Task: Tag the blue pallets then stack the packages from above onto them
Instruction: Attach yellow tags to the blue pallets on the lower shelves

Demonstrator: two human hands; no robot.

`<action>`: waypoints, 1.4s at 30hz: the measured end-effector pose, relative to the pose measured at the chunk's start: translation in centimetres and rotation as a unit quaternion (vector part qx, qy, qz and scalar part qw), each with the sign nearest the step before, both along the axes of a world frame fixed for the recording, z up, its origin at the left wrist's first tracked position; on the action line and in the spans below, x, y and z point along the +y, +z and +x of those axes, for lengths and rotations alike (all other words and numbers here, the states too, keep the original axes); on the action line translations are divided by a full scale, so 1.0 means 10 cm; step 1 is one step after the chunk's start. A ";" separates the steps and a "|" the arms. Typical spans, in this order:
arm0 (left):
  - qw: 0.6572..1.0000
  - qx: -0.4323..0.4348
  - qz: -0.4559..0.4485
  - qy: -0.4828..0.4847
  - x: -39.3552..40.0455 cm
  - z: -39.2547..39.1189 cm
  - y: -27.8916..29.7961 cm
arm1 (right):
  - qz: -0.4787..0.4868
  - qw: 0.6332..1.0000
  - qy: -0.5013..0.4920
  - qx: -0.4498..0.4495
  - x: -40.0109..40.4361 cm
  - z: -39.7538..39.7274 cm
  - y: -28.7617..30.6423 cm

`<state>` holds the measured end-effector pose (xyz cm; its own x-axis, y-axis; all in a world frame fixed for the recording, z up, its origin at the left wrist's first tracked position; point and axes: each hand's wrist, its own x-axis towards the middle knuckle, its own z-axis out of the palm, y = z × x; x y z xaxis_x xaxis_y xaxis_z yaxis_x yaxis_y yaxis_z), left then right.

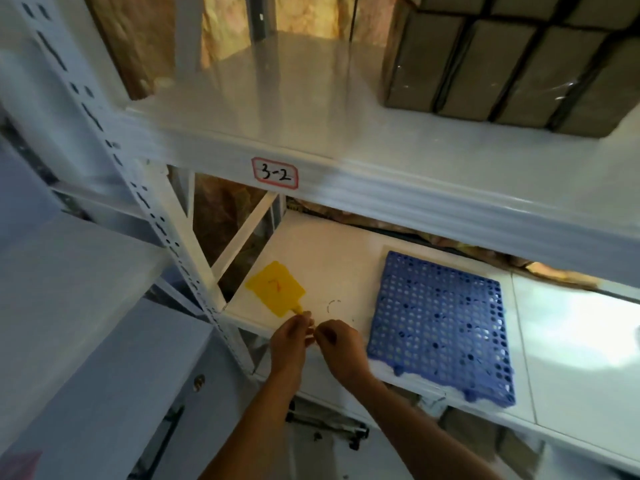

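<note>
A yellow tag with a red mark lies on the lower white shelf, left of a blue perforated pallet. My left hand pinches the tag's narrow stem at the shelf's front edge. My right hand is beside it, fingertips pinched on something thin and pale that I cannot make out; a thin curved loop lies just behind. Brown wrapped packages stand stacked on the upper shelf, at the right.
A label reading 3-2 is stuck on the upper shelf's front beam. The perforated white rack upright and its diagonal brace stand at the left. A grey cabinet surface is at the lower left. Bare shelf lies right of the pallet.
</note>
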<state>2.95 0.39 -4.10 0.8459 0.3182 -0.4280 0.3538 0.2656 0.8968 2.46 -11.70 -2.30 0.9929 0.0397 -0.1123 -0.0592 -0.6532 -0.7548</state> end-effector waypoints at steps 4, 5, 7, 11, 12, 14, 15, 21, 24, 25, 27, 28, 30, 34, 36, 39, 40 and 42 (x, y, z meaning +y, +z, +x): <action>0.995 -0.024 -0.022 -0.089 -0.21 -0.09 0.06 | 0.011 1.000 -0.021 0.021 -0.28 -0.20 0.18; 0.992 -0.030 -0.028 -0.120 -0.29 -0.13 0.12 | 0.009 0.999 -0.032 0.016 -0.39 -0.27 0.24; 0.982 -0.035 -0.036 -0.181 -0.44 -0.21 0.20 | -0.007 0.998 -0.064 -0.005 -0.61 -0.42 0.34; 0.951 -0.041 -0.036 -0.303 -0.96 -0.42 0.39 | -0.009 0.985 -0.170 -0.023 -1.11 -0.83 0.47; 0.945 -0.045 -0.032 -0.322 -1.13 -0.48 0.42 | 0.001 0.981 -0.190 -0.021 -1.25 -0.93 0.50; 0.935 -0.056 -0.018 -0.349 -1.45 -0.59 0.45 | 0.021 0.976 -0.214 -0.007 -1.54 -1.10 0.52; 0.930 -0.056 -0.011 -0.362 -1.63 -0.66 0.47 | 0.023 0.975 -0.221 0.000 -1.70 -1.19 0.53; 0.918 -0.028 -0.032 -0.394 -2.95 -1.08 0.49 | 0.015 0.965 -0.260 -0.002 -2.91 -1.68 0.53; 0.912 -0.003 -0.034 -0.409 -3.69 -1.33 0.45 | 0.044 0.968 -0.245 0.035 -3.68 -1.92 0.51; 0.910 0.003 -0.037 -0.413 -3.95 -1.43 0.44 | 0.048 0.969 -0.239 0.050 -3.96 -2.02 0.53; 0.908 0.018 -0.036 -0.417 -4.42 -1.63 0.43 | 0.063 0.967 -0.238 0.065 -4.47 -2.23 0.57; 0.906 0.022 -0.043 -0.421 -4.59 -1.72 0.43 | 0.069 0.966 -0.241 0.065 -4.66 -2.32 0.59; 0.901 0.024 -0.048 -0.429 -4.97 -1.90 0.43 | 0.071 0.963 -0.252 0.060 -5.05 -2.57 0.59; 0.920 0.032 -0.037 -0.388 -5.56 -2.27 0.36 | 0.055 0.958 -0.274 0.062 -5.67 -2.99 0.56; 0.936 0.028 -0.010 -0.351 -5.78 -2.39 0.31 | -0.013 0.953 -0.299 0.044 -6.03 -3.11 0.51; 0.950 0.035 0.004 -0.310 -5.89 -2.48 0.26 | -0.144 0.935 -0.324 0.014 -6.71 -3.07 0.54; 0.952 0.043 -0.001 -0.304 -5.91 -2.52 0.25 | -0.191 0.928 -0.319 0.016 -6.97 -3.01 0.57; 0.954 0.059 -0.012 -0.293 -5.87 -2.58 0.21 | -0.294 0.910 -0.289 0.044 -7.44 -2.86 0.63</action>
<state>-22.81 -58.29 -2.00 0.8214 -0.2063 -0.5317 0.5454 0.0115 0.8381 -26.18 -86.10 4.03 0.8153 -0.5784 -0.0255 -0.5640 -0.7835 -0.2609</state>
